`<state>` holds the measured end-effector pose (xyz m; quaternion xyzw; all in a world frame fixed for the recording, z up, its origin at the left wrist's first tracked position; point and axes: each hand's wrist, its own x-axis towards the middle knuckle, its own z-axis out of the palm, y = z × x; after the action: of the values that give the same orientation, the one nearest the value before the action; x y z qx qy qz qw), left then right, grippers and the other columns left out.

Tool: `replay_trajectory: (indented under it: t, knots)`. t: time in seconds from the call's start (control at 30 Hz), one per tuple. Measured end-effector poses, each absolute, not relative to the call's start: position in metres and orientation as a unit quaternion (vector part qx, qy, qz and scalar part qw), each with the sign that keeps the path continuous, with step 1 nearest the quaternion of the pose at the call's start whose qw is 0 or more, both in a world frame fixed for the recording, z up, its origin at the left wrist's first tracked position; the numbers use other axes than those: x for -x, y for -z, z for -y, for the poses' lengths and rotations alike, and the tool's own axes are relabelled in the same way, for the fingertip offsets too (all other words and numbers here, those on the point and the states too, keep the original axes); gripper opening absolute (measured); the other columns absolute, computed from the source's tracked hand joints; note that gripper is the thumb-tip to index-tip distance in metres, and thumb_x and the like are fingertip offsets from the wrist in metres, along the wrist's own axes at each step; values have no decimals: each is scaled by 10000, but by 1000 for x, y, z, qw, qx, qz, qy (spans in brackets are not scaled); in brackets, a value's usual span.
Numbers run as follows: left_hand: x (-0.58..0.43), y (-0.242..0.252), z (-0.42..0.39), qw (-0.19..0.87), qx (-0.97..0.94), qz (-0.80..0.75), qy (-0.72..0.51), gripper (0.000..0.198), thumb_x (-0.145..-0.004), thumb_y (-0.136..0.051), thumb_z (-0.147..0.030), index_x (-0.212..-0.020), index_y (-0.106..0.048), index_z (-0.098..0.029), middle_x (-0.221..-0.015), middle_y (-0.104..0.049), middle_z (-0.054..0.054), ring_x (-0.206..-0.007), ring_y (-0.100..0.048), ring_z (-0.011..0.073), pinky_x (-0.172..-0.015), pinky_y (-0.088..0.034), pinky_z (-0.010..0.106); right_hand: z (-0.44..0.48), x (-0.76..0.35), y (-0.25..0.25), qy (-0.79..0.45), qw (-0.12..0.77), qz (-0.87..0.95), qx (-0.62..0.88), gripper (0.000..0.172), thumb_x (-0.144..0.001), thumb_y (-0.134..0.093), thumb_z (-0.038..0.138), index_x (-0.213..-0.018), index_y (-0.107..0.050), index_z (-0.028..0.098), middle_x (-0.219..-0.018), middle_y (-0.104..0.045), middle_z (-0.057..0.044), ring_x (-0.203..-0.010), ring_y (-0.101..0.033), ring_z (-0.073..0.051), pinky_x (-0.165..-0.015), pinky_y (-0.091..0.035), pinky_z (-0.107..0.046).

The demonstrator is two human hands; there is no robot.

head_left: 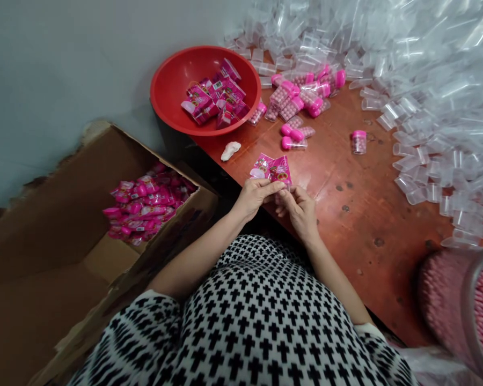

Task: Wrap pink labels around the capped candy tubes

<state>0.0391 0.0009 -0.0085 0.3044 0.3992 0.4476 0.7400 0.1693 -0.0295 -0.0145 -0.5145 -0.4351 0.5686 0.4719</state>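
Near the round red plastic bowl (173, 80), my left hand (254, 195) and right hand (301, 210) pinch a pink printed packet (277, 170); I should hold its edges evenly.

Back left on worktop (346, 214): bowl (165, 80) with packets (215, 99) in it, lump (230, 150) just in front, filled vials (293, 99) just right of bowl. Behind and along right side: heap of empty vials (426, 69), lone vial (359, 142) between heap and filled vials, jar (459, 300) at near right corner. Left of worktop, lower: box (64, 214) with packs (147, 201) inside; single packet (274, 169) at near edge, centre.
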Motion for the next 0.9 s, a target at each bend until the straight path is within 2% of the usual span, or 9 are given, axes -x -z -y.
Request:
replay_trajectory:
  t: [0.17,0.27,0.43,0.53,0.6,0.67,0.77,0.83,0.9]
  knots:
    - [-35,8,-1,732,-230,-416,-489,322,-577,-851,-359,-688,-713,-90,-652,-674,43,-599,-620,122,-616,-532,265,33,-170,16,-609,518,380,465,432,-728,-764,425,-1029,-517,239,-752,-708,38,-595,-680,-118,-557,-588,-241]
    - [-31,10,1,734,-217,-415,-491,306,-596,-846,-339,-724,-728,-87,-691,-693,55,-644,-636,120,-678,-544,266,36,-172,15,-630,512,387,437,427,-713,-793,359,-1025,-528,236,-804,-729,26,-698,-712,-128,-663,-608,-261]
    - [-36,10,15,750,-249,-397,-467,306,-607,-841,-349,-676,-714,-79,-640,-666,45,-551,-584,99,-583,-514,256,31,-164,16,-629,523,360,448,411,-694,-810,367,-953,-519,236,-675,-695,74,-549,-670,-96,-563,-587,-217]
    - [-28,3,24,734,-246,-402,-489,295,-626,-835,-351,-669,-706,-89,-656,-677,47,-588,-617,117,-628,-538,277,26,-156,13,-634,509,366,453,410,-672,-818,387,-910,-523,232,-623,-673,86,-505,-644,-91,-516,-564,-202]
    - [-11,-2,30,689,-224,-424,-544,297,-630,-834,-369,-714,-709,-112,-748,-720,62,-698,-675,155,-715,-562,305,25,-153,9,-638,486,386,456,383,-674,-809,412,-873,-540,225,-614,-675,74,-497,-640,-98,-487,-543,-199]
    - [13,-4,35,608,-185,-441,-634,377,-674,-783,-491,-815,-711,-148,-874,-751,69,-812,-704,184,-784,-567,328,25,-154,7,-636,465,408,461,347,-692,-784,448,-821,-559,216,-623,-685,53,-493,-639,-104,-466,-528,-202]
    - [44,1,39,490,-145,-454,-730,605,-809,-499,-708,-1030,-677,-174,-935,-758,66,-837,-712,178,-761,-573,323,26,-160,7,-623,451,425,478,328,-728,-743,483,-762,-573,204,-632,-684,34,-485,-631,-101,-459,-519,-205]
    - [49,9,35,462,-174,-500,-711,608,-834,-494,-679,-1116,-642,-161,-949,-756,78,-853,-715,193,-808,-570,368,27,-163,9,-613,449,425,492,328,-741,-728,489,-748,-577,198,-624,-673,31,-480,-625,-98,-459,-516,-204]
    - [40,22,23,430,-300,-562,-640,532,-808,-612,-591,-1112,-651,-157,-1050,-736,103,-958,-698,226,-925,-531,430,27,-165,10,-604,445,427,505,327,-754,-712,492,-743,-579,195,-619,-663,30,-477,-618,-97,-461,-513,-207]
